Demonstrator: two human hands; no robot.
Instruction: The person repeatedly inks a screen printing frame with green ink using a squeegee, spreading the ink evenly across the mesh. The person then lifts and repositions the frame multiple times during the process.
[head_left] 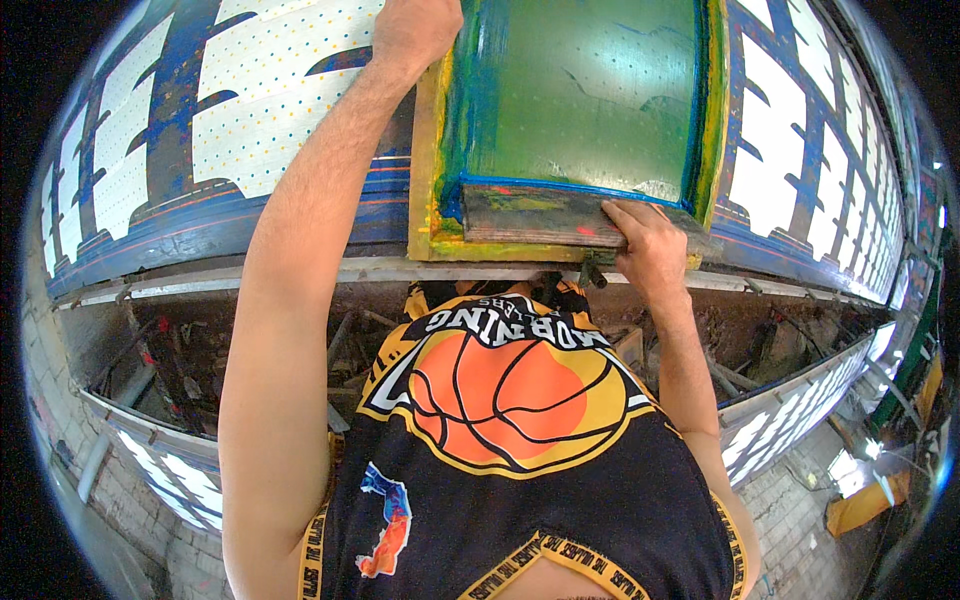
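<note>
A screen printing frame with a green mesh lies in front of me, its rims smeared with yellow, green and blue ink. My left hand is closed at the frame's upper left rim; the picture's top edge cuts it off, and its fingertips are hidden. Along the near end of the mesh lies a long wooden squeegee, ink-stained, with a line of blue ink at its far edge. My right hand grips the squeegee's right part, fingers over its top.
The frame rests on a long blue-stained print table, with rows of white dotted cut pieces to the left and white pieces to the right. A metal rail runs along the near edge. Another table stands behind me.
</note>
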